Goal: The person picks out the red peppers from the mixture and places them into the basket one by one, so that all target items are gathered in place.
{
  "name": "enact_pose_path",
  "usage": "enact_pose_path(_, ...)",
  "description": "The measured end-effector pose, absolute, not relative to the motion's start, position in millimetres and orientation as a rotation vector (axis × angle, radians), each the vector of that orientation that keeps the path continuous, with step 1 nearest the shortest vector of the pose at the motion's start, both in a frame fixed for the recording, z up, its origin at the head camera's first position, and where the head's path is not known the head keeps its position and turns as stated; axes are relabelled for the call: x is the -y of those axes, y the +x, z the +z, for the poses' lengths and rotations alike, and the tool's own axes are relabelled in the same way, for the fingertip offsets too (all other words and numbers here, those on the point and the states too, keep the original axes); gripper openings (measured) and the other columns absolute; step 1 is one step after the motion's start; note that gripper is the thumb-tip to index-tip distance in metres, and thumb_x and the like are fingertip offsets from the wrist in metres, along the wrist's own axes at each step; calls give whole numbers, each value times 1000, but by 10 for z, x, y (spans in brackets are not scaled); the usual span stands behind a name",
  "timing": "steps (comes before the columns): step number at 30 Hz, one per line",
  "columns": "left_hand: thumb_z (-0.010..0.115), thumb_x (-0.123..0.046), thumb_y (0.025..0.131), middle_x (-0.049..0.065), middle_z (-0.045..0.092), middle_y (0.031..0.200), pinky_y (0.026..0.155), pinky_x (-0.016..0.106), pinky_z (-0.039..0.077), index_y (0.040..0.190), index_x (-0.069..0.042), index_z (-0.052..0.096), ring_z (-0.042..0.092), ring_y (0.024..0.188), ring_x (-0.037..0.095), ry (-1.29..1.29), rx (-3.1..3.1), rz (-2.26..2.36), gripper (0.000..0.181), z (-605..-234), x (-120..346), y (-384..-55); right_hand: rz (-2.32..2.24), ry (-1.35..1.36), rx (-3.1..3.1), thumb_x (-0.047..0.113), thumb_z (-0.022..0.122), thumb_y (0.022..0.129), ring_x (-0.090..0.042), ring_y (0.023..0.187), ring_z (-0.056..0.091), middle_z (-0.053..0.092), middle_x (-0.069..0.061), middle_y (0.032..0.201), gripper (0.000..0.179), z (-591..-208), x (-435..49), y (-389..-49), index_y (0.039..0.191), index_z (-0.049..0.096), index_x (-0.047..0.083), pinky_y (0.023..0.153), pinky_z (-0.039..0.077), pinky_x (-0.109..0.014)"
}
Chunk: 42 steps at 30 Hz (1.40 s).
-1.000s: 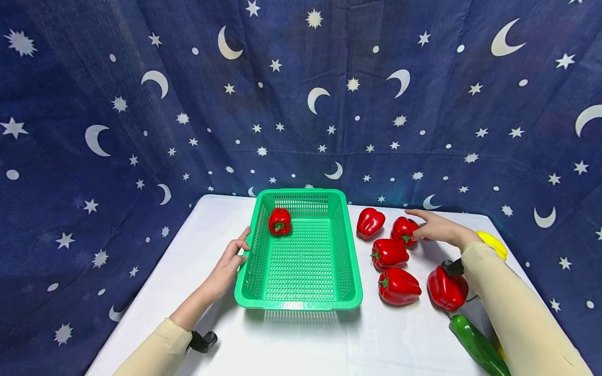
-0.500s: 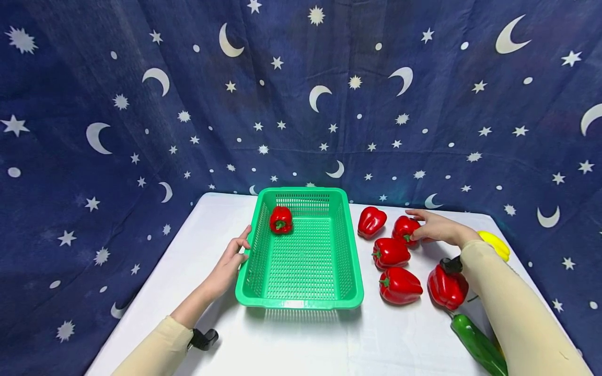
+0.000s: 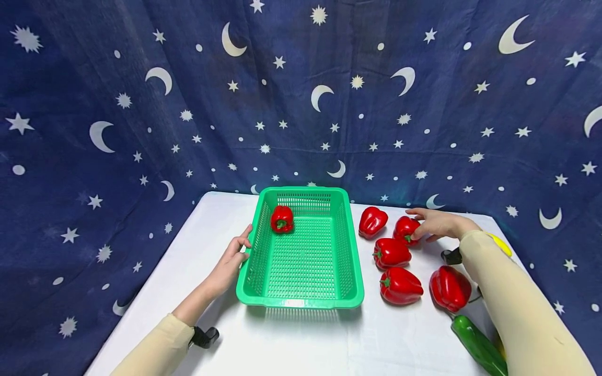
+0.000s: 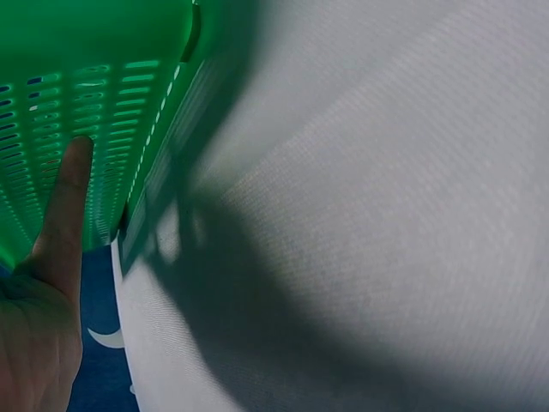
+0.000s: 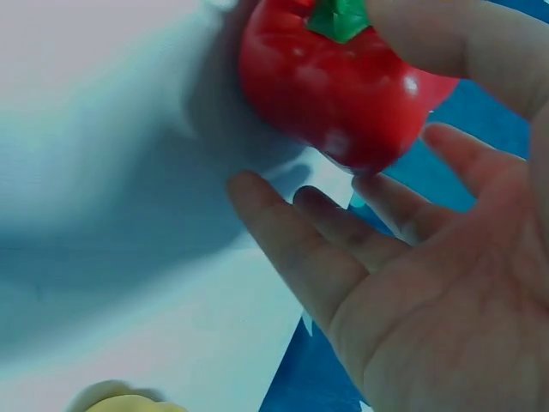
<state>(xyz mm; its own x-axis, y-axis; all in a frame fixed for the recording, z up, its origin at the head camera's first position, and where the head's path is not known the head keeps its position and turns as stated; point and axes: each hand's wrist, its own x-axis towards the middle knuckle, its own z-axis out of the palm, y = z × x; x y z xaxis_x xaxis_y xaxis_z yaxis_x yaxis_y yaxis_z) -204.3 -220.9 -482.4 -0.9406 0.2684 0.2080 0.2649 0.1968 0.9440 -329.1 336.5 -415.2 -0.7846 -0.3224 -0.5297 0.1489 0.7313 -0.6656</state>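
My left hand (image 3: 228,267) rests against the left side of a green plastic basket (image 3: 301,303). In the left wrist view one straight finger (image 4: 69,197) lies along the slotted wall. Inside the basket, at the far left, sits a red bell pepper (image 3: 282,219). My right hand (image 3: 439,224) is at another red bell pepper (image 3: 405,228) on the table's far right. In the right wrist view the thumb (image 5: 429,34) lies over that pepper near its green stem. The other fingers (image 5: 292,240) are spread and mostly straight below it, not closed round it.
More red bell peppers stand close by: one at the back (image 3: 373,222), one in the middle (image 3: 392,254), one in front (image 3: 401,285) and one under the right forearm (image 3: 450,288). A long green pepper (image 3: 477,342) lies at the front right. A yellow item (image 3: 500,244) is partly hidden behind the sleeve.
The right wrist has shifted slightly upward, and the sleeve covers more of the yellow item. The head view has moved a little. The left hand and peppers keep their places.
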Motion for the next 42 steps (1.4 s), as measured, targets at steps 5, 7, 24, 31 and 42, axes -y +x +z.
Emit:
enact_pose_path(5, 35, 1, 96, 9, 11, 171, 116, 63, 9, 113, 1, 40, 3, 156, 35, 548, -2417, 1924, 17, -4830, 2200, -2035, -919, -106, -2261, 13, 77, 83, -54, 134, 38, 14, -39, 157, 101, -4119, -3337, -3325, 160, 13, 1, 100, 46, -59)
enact_pose_path(7, 35, 1, 97, 9, 12, 171, 116, 63, 10, 113, 1, 40, 3, 156, 34, 548, -2411, 1927, 17, -4825, 2193, -2035, -908, -107, -2259, 13, 77, 82, -53, 133, 38, 15, -39, 156, 101, -4110, -3337, -3321, 160, 14, 1, 100, 46, -60)
enact_pose_path(24, 36, 1, 97, 8, 12, 171, 113, 57, 16, 112, 0, 40, 3, 156, 33, 533, -2425, 1904, 16, -4807, 2186, -2026, -901, -126, -2281, 13, 76, 82, -52, 132, 40, 20, -38, 154, 98, -4184, -3365, -3331, 159, 17, 1, 102, 44, -60)
enact_pose_path(31, 36, 1, 97, 6, 13, 171, 113, 54, 17, 113, 0, 40, 4, 156, 31, 518, -2428, 1906, 17, -4802, 2195, -2035, -899, -159, -2307, 12, 74, 81, -52, 130, 41, 23, -39, 153, 95, -4212, -3371, -3319, 158, 19, -1, 100, 45, -59)
enact_pose_path(42, 36, 2, 96, 9, 13, 171, 115, 58, 14, 112, 1, 40, 3, 156, 32, 521, -2412, 1925, 17, -4804, 2205, -2030, -889, -178, -2336, 12, 74, 82, -48, 128, 45, 27, -38, 152, 91, -4227, -3322, -3320, 157, 23, -1, 100, 46, -58)
